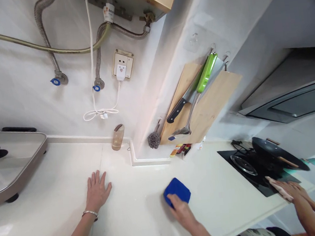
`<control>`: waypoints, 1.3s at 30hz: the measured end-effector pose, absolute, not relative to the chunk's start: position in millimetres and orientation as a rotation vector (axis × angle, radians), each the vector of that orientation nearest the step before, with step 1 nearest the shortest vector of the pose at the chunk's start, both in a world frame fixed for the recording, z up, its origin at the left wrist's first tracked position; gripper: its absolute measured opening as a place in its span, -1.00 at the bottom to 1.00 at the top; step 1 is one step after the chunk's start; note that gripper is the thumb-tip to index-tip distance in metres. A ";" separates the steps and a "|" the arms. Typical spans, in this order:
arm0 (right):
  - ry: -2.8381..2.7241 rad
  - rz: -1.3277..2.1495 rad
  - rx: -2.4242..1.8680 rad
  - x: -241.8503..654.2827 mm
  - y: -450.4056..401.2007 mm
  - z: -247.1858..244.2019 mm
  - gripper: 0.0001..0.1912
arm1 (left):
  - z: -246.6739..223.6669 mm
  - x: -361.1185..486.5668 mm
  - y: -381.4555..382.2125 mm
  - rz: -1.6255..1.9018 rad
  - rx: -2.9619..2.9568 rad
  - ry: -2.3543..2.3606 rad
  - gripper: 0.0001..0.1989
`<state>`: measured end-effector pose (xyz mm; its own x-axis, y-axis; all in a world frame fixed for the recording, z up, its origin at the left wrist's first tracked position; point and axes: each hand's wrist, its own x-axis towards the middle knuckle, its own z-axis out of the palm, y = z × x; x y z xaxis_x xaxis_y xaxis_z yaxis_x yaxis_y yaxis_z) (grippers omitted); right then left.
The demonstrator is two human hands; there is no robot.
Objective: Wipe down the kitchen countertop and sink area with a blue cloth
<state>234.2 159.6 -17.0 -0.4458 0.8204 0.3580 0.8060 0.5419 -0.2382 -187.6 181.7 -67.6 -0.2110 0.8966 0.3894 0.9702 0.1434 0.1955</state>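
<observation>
My left hand lies flat on the white countertop, fingers spread, a silver bracelet at its wrist. Nothing is in it. To its right, my right hand grips the near edge of a blue cloth or pad, with the thumb side on top and some fingers hidden. The blue piece is on or just over the countertop, in front of the wall corner.
A glass bottle stands by the wall. A large electric pan is at left. Knives and a ladle hang before a wooden board. At right, another person's hands hold a pale cloth beside the stove.
</observation>
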 end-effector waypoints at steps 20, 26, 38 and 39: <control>-1.968 -0.014 -1.541 271.0 209.8 0.3 -0.36 | -62.2 -185.5 183.1 -0.612 -1.896 -2.225 -0.36; -2.114 -0.204 -1.671 221.1 159.6 -76.7 -0.40 | -58.5 -184.8 181.3 -0.562 -1.890 -2.214 -0.38; -1.826 0.095 -1.780 187.6 182.1 -90.0 -0.36 | -58.7 -188.7 179.4 -0.562 -1.871 -2.220 -0.39; -1.833 0.162 -1.791 181.8 180.9 -88.1 -0.35 | -60.1 -189.4 179.9 -0.567 -1.863 -2.218 -0.39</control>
<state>181.8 180.9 -88.1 0.0551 0.9504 0.3063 0.8817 0.0976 -0.4616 -189.4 179.9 -60.1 -0.1923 0.9039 0.3820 0.9764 0.1372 0.1669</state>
